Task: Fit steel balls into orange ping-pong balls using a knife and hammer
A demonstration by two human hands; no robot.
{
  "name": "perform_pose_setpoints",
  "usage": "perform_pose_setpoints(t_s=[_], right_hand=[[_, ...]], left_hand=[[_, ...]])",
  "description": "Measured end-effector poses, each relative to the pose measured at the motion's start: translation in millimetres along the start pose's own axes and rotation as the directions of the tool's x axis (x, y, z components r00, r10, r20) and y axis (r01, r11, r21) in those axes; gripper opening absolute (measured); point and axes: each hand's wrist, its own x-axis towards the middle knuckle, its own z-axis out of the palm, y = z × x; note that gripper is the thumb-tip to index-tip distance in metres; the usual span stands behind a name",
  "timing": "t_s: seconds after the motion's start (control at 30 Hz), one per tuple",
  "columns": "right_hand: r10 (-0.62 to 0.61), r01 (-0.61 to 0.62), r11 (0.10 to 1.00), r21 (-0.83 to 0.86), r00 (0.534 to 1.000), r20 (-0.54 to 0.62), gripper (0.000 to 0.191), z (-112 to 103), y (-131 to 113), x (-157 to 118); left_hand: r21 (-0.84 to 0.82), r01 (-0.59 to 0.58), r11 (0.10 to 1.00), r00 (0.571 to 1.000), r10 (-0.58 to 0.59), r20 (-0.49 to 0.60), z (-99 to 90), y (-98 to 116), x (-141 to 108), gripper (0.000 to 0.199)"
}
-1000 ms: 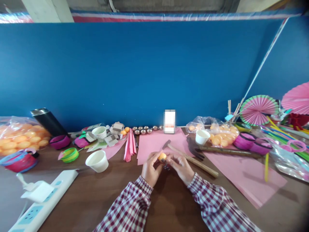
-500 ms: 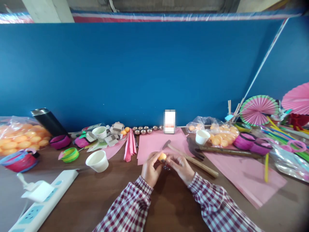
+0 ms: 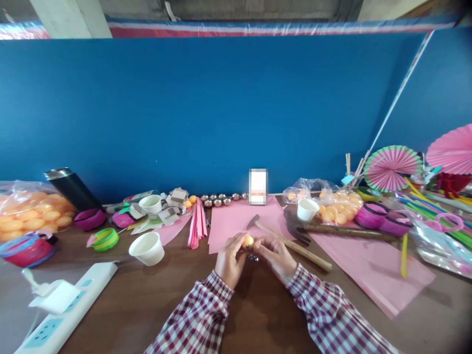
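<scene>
My left hand [image 3: 231,260] is closed round a small orange ping-pong ball [image 3: 248,242], which has dark marks on its lower side. Fingertips of my right hand [image 3: 276,258] are pinched together at the ball's right edge; anything between them is too small to make out. Just below the ball, small shiny pieces [image 3: 253,257] show between the hands. A hammer [image 3: 306,253] with a wooden handle lies behind my right hand. Pink paper [image 3: 230,221] is spread beyond both hands, with a row of shiny metal balls [image 3: 217,202] along its back left.
A white paper cup [image 3: 147,250] and a power strip [image 3: 86,290] are on the left. Bags of orange balls [image 3: 33,214] stand at the far left and right back. Another white cup [image 3: 307,210], a second hammer [image 3: 346,231] and pink sheets [image 3: 376,270] lie to the right.
The view has shifted slightly. My hands stay together at the ball, with small finger movements, and the shiny pieces below it show a little more clearly.
</scene>
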Motion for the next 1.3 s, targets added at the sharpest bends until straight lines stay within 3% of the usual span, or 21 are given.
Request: perform_pose_setpoints(t_s=[0.17, 0.37, 0.93, 1.1, 1.3], right_hand=[[0.008, -0.009, 0.997, 0.072, 1.000, 0.009, 0.019, 1.3, -2.6, -1.3], [0.044, -0.049, 0.995, 0.086, 0.998, 0.054, 0.031, 3.9, -11.7, -2.6], [0.064, -0.061, 0.992, 0.115, 0.998, -0.020, 0.029, 3.5, -10.2, -4.5], [0.065, -0.066, 0.987, 0.149, 0.998, 0.018, 0.027, 6.4, -12.8, -4.1], [0.038, -0.035, 0.985, 0.168, 0.999, -0.018, 0.031, 11.3, -14.6, -3.2]], left_hand=[[0.004, -0.006, 1.000, 1.000, 0.006, 0.000, -0.8, 1.8, 0.9, 0.040], [0.002, 0.007, 1.000, 1.000, -0.007, 0.000, -0.4, 3.2, 0.5, 0.041], [0.061, -0.042, 0.997, 0.999, 0.041, 0.022, -1.5, 10.9, -0.5, 0.046], [-0.103, 0.055, 0.993, 0.998, -0.054, 0.012, 0.1, 15.9, 0.5, 0.043], [-0.346, 0.211, 0.914, 0.977, -0.213, 0.035, -1.7, 23.4, 3.5, 0.045]])
